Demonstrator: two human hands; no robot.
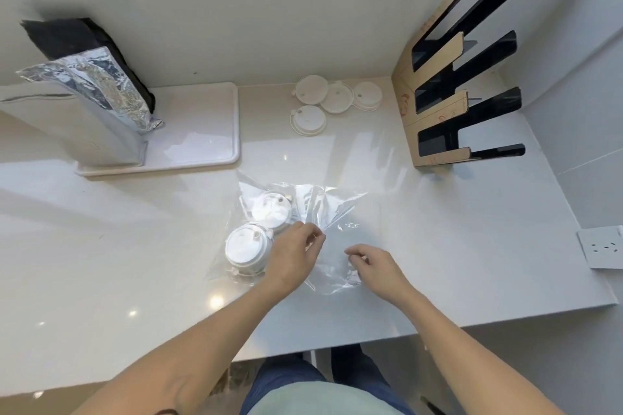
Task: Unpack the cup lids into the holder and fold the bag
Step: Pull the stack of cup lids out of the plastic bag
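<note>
Nearest you, your left hand (294, 251) pinches the clear plastic bag (330, 212) at a gathered crease near its middle, and your right hand (372, 266) has its fingertips curled onto the film at the near right edge; whether it actually grips the film or only rests there, I cannot tell. The risk starts here: the bag is thin, slack and slippery on the glossy counter (135, 246), so if you lift or tug from the crease, the bagged lids (247, 246) may slide toward the closed end or spill out and roll. Pull unevenly and the film could stretch or tear.

Those lids are white, round and stacked in two short piles at the left of the bag, just beside your left hand.

Farther off, four loose lids (335, 99) lie on the counter, not yet loaded. To their right stands the holder (438, 94), a black slotted rack with brown backing, its slots apparently empty. At far left, a foil pouch (101, 87) stands on a white tray (202, 145).
</note>
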